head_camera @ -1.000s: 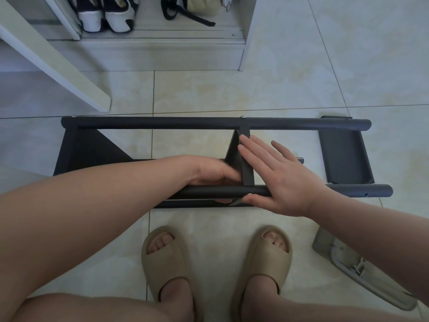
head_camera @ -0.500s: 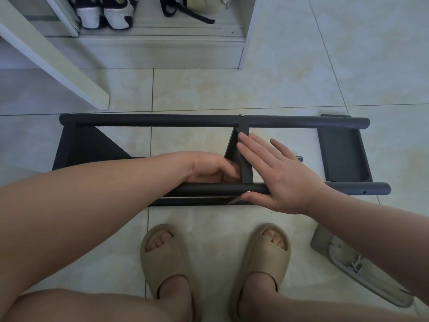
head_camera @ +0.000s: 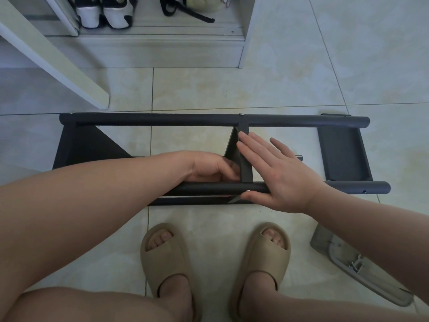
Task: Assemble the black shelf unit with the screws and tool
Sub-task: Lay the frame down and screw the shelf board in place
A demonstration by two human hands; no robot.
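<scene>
The black shelf unit [head_camera: 162, 119] lies on its side on the tiled floor, its two long tubes running left to right. My right hand [head_camera: 276, 173] lies flat with straight fingers on the middle shelf panel [head_camera: 245, 156] and the near tube [head_camera: 348, 187]. Its thumb sits just below a silver screw head [head_camera: 248, 191]. My left hand [head_camera: 209, 167] reaches over the near tube into the frame, and its fingers curl against the left face of the middle panel. What they hold is hidden. A small grey tip [head_camera: 234, 199] pokes out under the near tube. Another screw head [head_camera: 242, 114] sits on the far tube.
My feet in beige slippers [head_camera: 167, 259] stand just in front of the shelf. A grey plastic part [head_camera: 362, 268] lies on the floor at the right. A white cabinet [head_camera: 162, 49] with shoes stands beyond, and a white slanted board [head_camera: 53, 59] is at the far left.
</scene>
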